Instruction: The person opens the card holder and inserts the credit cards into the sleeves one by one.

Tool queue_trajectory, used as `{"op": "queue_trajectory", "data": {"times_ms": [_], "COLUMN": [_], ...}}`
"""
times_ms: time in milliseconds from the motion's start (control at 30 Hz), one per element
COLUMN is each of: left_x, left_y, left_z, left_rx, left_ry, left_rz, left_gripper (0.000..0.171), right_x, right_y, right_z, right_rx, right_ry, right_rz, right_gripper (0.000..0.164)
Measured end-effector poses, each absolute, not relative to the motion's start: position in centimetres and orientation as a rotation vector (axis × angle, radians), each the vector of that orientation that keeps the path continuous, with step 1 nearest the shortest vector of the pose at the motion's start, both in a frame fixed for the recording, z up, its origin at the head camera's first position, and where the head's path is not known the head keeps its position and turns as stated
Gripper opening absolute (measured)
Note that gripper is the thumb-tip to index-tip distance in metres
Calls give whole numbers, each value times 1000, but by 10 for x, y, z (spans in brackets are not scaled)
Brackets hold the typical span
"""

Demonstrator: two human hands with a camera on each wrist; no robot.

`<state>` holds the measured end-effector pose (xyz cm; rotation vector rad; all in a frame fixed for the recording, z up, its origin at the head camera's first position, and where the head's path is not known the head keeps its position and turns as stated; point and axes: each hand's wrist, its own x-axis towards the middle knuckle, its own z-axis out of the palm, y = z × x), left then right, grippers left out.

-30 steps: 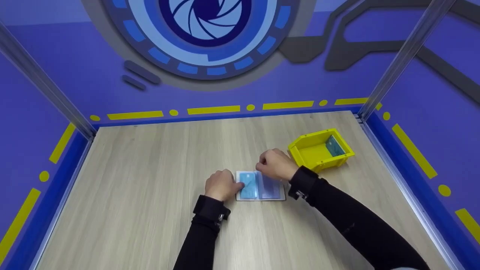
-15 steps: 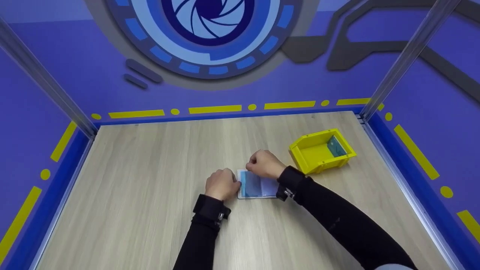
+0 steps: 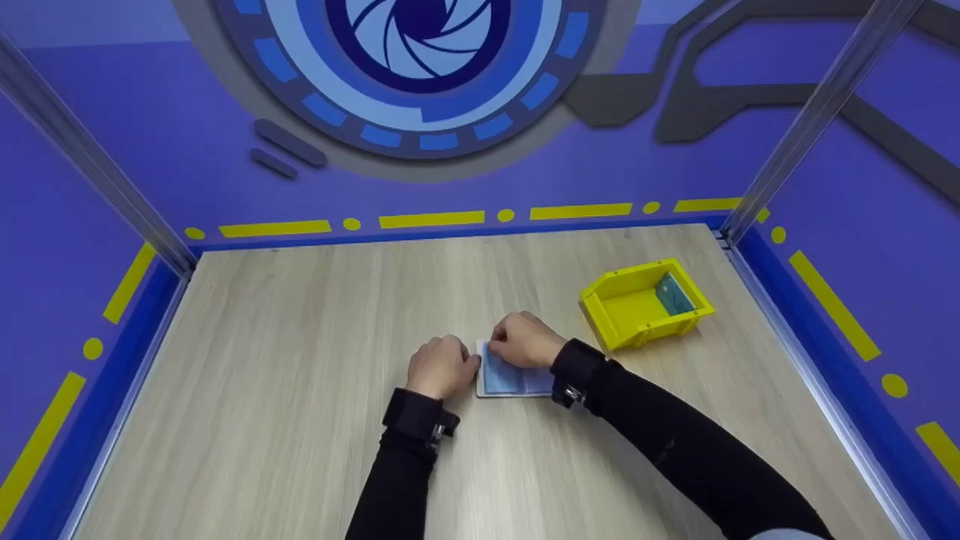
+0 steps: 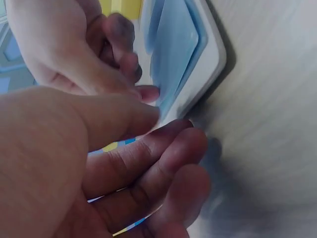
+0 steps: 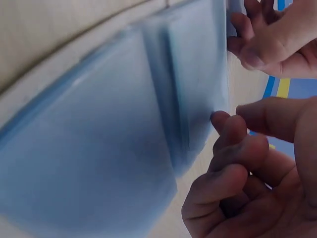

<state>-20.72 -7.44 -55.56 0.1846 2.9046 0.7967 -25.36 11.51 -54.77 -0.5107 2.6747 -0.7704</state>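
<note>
A small card holder booklet (image 3: 501,379) with translucent bluish plastic pages and a pale cover lies spread open on the table. My left hand (image 3: 441,367) grips its left edge between thumb and fingers, as the left wrist view (image 4: 124,148) shows from close by. At the upper part of the left page, my right hand (image 3: 525,341) holds the rim of a clear plastic page (image 5: 198,74) at its fingertips, the other fingers curled. The right hand and wrist hide much of the booklet's right half in the head view.
A yellow bin (image 3: 645,304) stands at the back right, with a dark greenish card (image 3: 673,294) leaning inside. Wood-grain table (image 3: 300,337) surrounds the booklet. Blue walls (image 3: 142,112) close off the back and both sides.
My right hand has moved left, carrying a plastic page over the left side and covering the light-blue card there, then dropped slightly toward me. The left hand has stayed at the booklet's left edge.
</note>
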Motion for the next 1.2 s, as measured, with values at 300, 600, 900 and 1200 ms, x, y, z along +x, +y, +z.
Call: {"op": "queue_trajectory", "data": {"times_ms": [300, 600, 900, 1200], "left_x": [-206, -207, -209, -206], "left_y": [-73, -67, -67, -66], "left_z": [-557, -567, -567, -567], "left_rx": [168, 136, 109, 130], "left_ry": [2905, 2847, 2846, 2840], "left_rz": [801, 743, 755, 768], "left_gripper": [51, 63, 58, 57], "right_x": [-242, -222, -233, -265], "right_y": [123, 148, 213, 301], "right_z": [-546, -528, -482, -431], "right_rx": [-677, -730, -468, -165], "right_ry": [2630, 2631, 2739, 2877], "right_rz": [-746, -741, -767, -646], "right_gripper": [29, 22, 25, 30]}}
